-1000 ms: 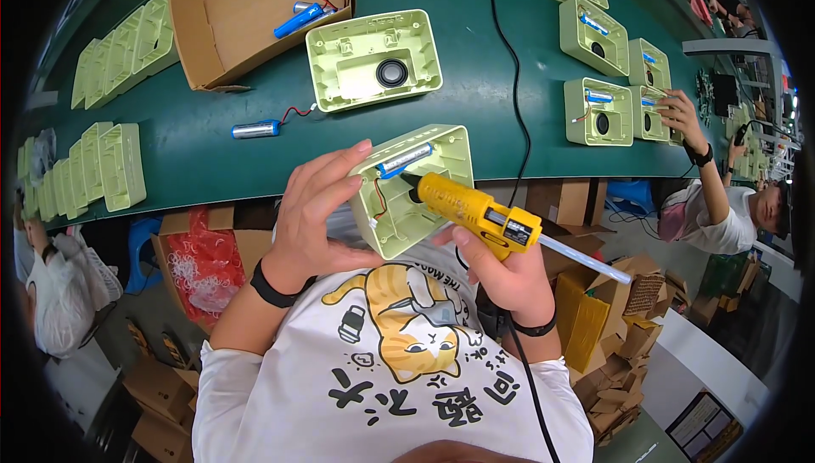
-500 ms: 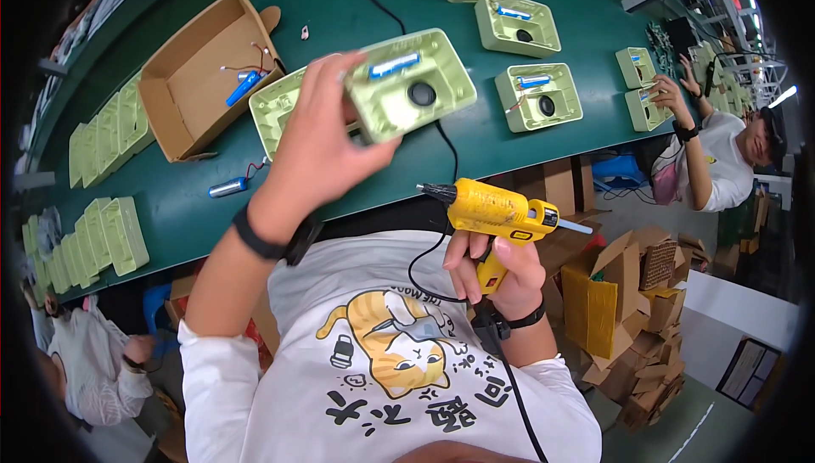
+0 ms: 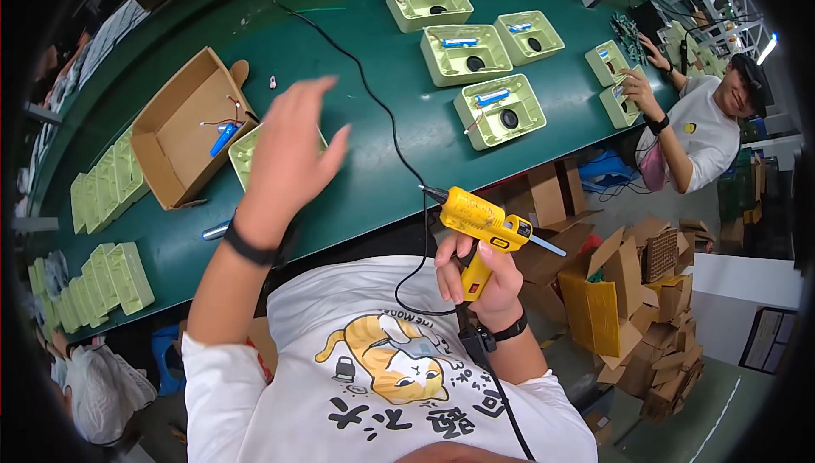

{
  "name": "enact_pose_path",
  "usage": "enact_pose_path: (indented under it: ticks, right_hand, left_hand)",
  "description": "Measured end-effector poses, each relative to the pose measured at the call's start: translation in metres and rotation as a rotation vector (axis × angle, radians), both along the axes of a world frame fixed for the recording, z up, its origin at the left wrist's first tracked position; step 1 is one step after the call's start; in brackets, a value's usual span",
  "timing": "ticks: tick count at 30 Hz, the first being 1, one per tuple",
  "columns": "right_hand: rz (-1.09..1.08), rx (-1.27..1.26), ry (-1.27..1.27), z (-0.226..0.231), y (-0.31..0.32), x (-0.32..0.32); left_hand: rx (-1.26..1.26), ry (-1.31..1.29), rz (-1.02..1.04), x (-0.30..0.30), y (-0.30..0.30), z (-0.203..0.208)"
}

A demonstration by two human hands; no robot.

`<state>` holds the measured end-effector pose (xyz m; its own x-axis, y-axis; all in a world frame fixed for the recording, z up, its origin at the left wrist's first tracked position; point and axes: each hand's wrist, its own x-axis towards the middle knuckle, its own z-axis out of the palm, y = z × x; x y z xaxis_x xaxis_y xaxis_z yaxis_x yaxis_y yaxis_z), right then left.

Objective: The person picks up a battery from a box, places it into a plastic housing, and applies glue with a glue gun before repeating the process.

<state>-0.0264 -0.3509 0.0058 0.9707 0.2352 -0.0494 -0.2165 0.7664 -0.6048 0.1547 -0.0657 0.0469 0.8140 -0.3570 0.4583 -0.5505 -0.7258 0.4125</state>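
My right hand (image 3: 480,280) is wrapped round the handle of a yellow glue gun (image 3: 477,215), its metal nozzle pointing up and left and a pale glue stick (image 3: 546,246) poking out of its back. My left hand (image 3: 293,145) is empty, fingers apart and slightly blurred, above a light green plastic box (image 3: 242,157) that it partly hides. Whether it touches that box I cannot tell. To the right stand several green boxes, among them a middle one (image 3: 437,62) and a near one (image 3: 531,130), each with a blue battery and a black round part inside.
An open cardboard box (image 3: 161,136) holds a wired blue battery (image 3: 224,139). Another battery (image 3: 215,231) lies beside my left wrist. Stacked green boxes (image 3: 132,280) line the left side. A black cable (image 3: 361,68) crosses the green table. A co-worker (image 3: 705,136) handles boxes at the right.
My left hand has let go of the green box it held; that box now stands with the others on the right. The hand has moved left. The glue gun stays in my right hand.
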Motion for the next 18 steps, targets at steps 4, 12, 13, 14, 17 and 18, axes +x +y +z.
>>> enact_pose_path:
  ticks: [4, 12, 13, 14, 17, 18]
  right_hand:
    - [-0.003, -0.058, 0.02, -0.004, 0.013, 0.017]
    - [0.181, -0.42, 0.033, 0.011, 0.059, 0.048]
    - [0.232, -0.476, 0.043, 0.013, 0.064, 0.05]
    - [0.289, -0.528, 0.052, 0.015, 0.069, 0.052]
    - [0.297, -0.758, 0.034, 0.028, 0.076, 0.057]
    - [0.295, -0.866, 0.019, 0.033, 0.079, 0.057]
  left_hand:
    - [0.251, -0.035, 0.147, -0.068, 0.048, -0.018]
    - [0.088, 0.079, 0.056, -0.148, 0.052, -0.034]
    - [0.033, 0.088, 0.029, -0.155, 0.051, -0.036]
    - [-0.019, 0.098, 0.007, -0.161, 0.05, -0.038]
    - [-0.115, 0.039, 0.079, -0.166, 0.067, -0.037]
    - [-0.154, -0.041, 0.135, -0.159, 0.078, -0.035]
